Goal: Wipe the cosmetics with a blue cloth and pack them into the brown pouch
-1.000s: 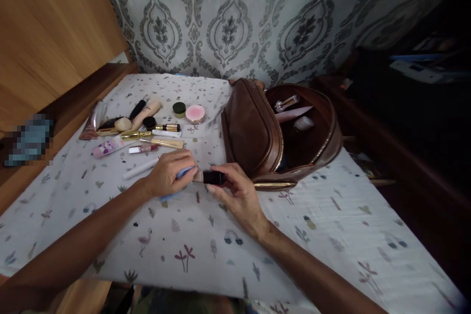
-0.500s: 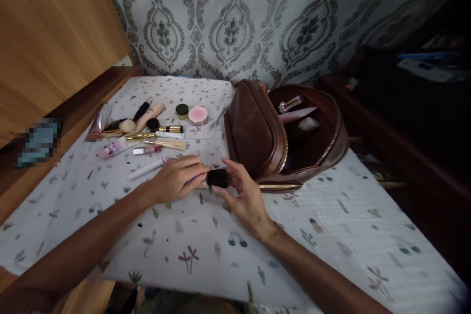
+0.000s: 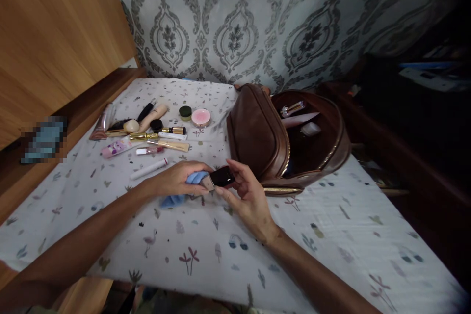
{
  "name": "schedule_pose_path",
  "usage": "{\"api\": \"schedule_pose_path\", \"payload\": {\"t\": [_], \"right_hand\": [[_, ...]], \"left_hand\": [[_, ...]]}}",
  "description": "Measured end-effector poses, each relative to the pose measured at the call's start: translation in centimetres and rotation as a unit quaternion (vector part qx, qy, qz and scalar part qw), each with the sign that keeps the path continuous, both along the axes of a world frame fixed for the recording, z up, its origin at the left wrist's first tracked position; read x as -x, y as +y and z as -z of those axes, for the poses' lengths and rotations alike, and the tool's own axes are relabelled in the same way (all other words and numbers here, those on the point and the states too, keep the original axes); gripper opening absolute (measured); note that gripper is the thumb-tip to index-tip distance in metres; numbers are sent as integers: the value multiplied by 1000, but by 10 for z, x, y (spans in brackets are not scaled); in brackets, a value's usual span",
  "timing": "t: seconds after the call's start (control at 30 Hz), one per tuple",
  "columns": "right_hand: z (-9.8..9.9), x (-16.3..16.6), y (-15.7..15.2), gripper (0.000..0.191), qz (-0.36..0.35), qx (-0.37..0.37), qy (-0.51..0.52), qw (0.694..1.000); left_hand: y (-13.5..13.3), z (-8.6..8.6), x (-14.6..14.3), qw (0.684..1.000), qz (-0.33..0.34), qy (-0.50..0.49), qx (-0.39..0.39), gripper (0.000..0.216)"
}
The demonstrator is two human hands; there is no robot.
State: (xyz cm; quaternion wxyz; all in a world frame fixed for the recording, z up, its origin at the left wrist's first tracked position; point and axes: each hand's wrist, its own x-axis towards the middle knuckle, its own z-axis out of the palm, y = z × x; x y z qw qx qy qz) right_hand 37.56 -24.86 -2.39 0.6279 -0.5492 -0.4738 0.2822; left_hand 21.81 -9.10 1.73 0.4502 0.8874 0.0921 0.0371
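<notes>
My left hand (image 3: 172, 179) is closed on a crumpled blue cloth (image 3: 184, 189) and presses it against the light end of a small black cosmetic tube (image 3: 219, 176). My right hand (image 3: 245, 194) pinches that tube by its black part with thumb and fingertips. Both hands hover just above the patterned white sheet (image 3: 206, 250), close in front of an open brown leather bag (image 3: 283, 140). Inside the bag lie a few cosmetic items (image 3: 298, 115).
A cluster of several makeup items (image 3: 147, 130) lies at the far left of the sheet, with a white pencil (image 3: 149, 169) nearest my left hand. A wooden panel (image 3: 55, 34) stands left, patterned wallpaper (image 3: 235, 24) behind, dark furniture (image 3: 415, 108) right.
The tube has tilted up in my right hand. My left hand has slid back along it, and more of the blue cloth now shows beneath it.
</notes>
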Motion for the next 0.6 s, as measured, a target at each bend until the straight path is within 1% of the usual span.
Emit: {"api": "schedule_pose_path", "payload": {"t": [0.07, 0.13, 0.23, 0.27, 0.3, 0.33, 0.37, 0.43, 0.5, 0.6], "right_hand": [[-1, 0, 0, 53, -3, 8, 10, 1000], [-2, 0, 0, 48, -8, 18, 8, 1000], [-3, 1, -1, 45, -17, 19, -12, 1000], [-4, 1, -2, 44, -23, 17, -19, 999], [-5, 1, -2, 44, -31, 14, -27, 999], [-6, 2, -3, 43, -40, 10, -35, 999], [-7, 2, -4, 43, -49, 6, -43, 998], [-8, 2, -5, 42, -54, 0, -59, 997], [-8, 2, -6, 42, -43, -3, -70, 997], [-5, 0, -5, 43, -25, 1, -67, 997]], "left_hand": [[-4, 2, -1, 999, -31, -7, -14, 45], [-6, 3, -1, 995, -94, -22, -30, 44], [-12, 3, 0, 970, -210, -101, -67, 35], [-15, 3, 0, 961, -228, -134, -82, 34], [-18, 3, 0, 955, -229, -160, -97, 34], [-22, 3, 0, 955, -211, -177, -108, 34], [-25, 3, 0, 960, -177, -183, -118, 35], [-30, 2, -1, 973, -98, -161, -130, 36], [-29, 1, -2, 984, -43, -108, -138, 37], [-19, -3, -2, 986, -16, -4, -168, 38]]}}
